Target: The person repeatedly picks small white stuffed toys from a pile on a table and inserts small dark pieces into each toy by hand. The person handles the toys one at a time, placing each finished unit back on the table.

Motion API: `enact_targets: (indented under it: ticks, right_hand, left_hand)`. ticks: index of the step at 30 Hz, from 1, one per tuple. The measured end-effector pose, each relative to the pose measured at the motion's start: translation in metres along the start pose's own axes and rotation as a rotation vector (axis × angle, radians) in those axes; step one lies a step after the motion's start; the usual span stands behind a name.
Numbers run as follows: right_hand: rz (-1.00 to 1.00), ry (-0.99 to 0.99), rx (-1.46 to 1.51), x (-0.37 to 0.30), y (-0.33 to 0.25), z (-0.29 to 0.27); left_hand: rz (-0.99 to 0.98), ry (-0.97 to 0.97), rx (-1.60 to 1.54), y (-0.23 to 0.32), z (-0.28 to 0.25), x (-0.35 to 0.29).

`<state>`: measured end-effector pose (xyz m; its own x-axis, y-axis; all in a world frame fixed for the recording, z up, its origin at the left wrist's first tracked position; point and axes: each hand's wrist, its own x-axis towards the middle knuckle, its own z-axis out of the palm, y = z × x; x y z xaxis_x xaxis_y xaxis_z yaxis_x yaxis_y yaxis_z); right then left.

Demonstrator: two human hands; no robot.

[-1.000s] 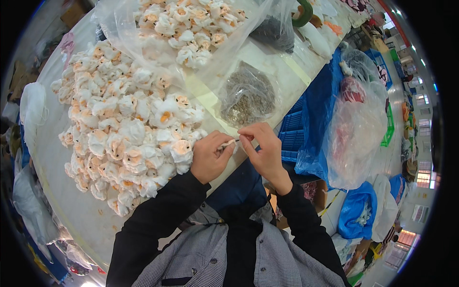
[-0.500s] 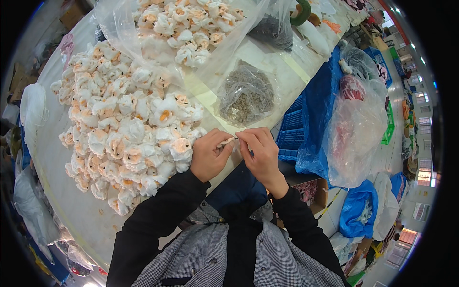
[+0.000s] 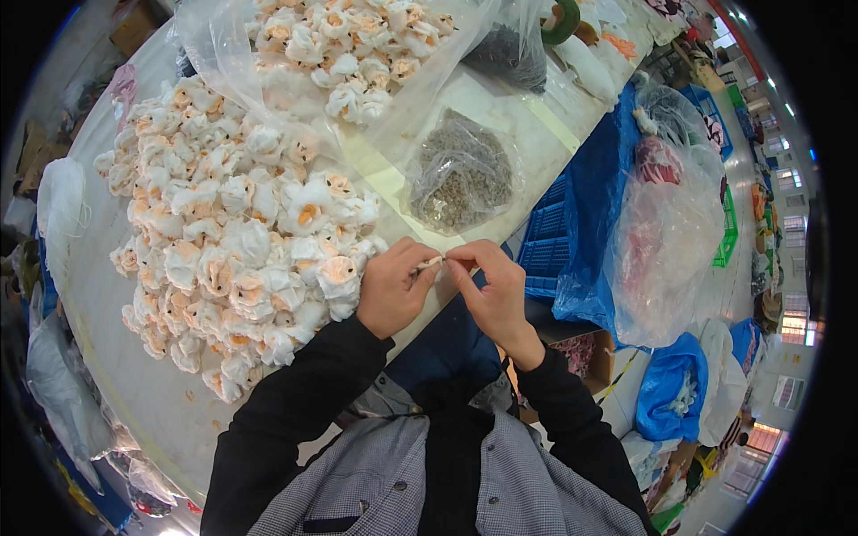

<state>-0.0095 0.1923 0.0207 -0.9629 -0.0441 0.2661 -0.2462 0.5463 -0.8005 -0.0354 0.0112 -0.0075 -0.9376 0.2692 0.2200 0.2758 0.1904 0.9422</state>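
At the table's near edge, my left hand (image 3: 391, 291) is closed in a pinch on a small cream fabric piece (image 3: 430, 263), most of it hidden by the fingers. My right hand (image 3: 493, 288) meets it there, thumb and forefinger pressed together at the tip of that piece. Whatever the right fingertips hold is too small to name. Left of my hands spreads a big heap of white and peach plush pieces (image 3: 241, 241), several with small black dots. Just beyond my hands lies a clear plastic bag (image 3: 462, 174) of small grey-brown bits.
Clear plastic sheeting (image 3: 429, 85) crosses the table (image 3: 116, 393) beside more plush pieces. A dark-filled bag (image 3: 509, 58) lies farther back. Blue crates (image 3: 545, 241), a large clear bag (image 3: 666, 250) and an open blue bag (image 3: 672, 389) stand to the right; a cardboard box (image 3: 601, 364) sits below the edge.
My right hand has shifted slightly, its fingers bending more at the small piece. A dark speck seen between the fingertips before no longer shows. The left hand has barely moved.
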Motion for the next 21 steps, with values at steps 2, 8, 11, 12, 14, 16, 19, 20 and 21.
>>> enact_targets:
  ticks: [2, 8, 11, 12, 14, 16, 19, 20, 21]
  right_hand:
    - [0.017, -0.043, 0.001, 0.003, 0.001, -0.002]
    - [0.076, -0.185, 0.052, 0.011, 0.003, -0.008]
    - [0.073, -0.21, 0.03, 0.009, 0.005, -0.006]
    - [0.059, -0.217, 0.014, 0.009, 0.006, -0.006]
    - [0.044, -0.229, 0.007, 0.01, 0.007, -0.004]
    - [0.038, -0.239, 0.024, 0.009, 0.006, -0.002]
    - [-0.015, -0.253, -0.001, 0.011, 0.008, -0.003]
    - [-0.009, -0.269, 0.013, 0.012, 0.01, -0.002]
    - [-0.003, -0.286, 0.026, 0.013, 0.013, -0.002]
  left_hand:
    - [-0.022, -0.027, 0.001, 0.001, 0.0, 0.0]
    - [-0.015, -0.043, 0.017, -0.003, 0.0, -0.002]
    - [-0.013, -0.031, 0.022, -0.007, 0.002, -0.003]
    - [-0.018, -0.028, 0.022, -0.008, 0.002, -0.003]
    - [-0.041, -0.037, 0.023, -0.005, 0.0, -0.003]
    - [-0.059, -0.044, 0.033, -0.003, 0.0, -0.004]
    - [-0.078, -0.045, 0.056, -0.002, 0.0, -0.005]
    - [-0.084, -0.042, 0.061, -0.001, 0.0, -0.005]
    - [-0.09, -0.039, 0.066, -0.001, 0.001, -0.006]
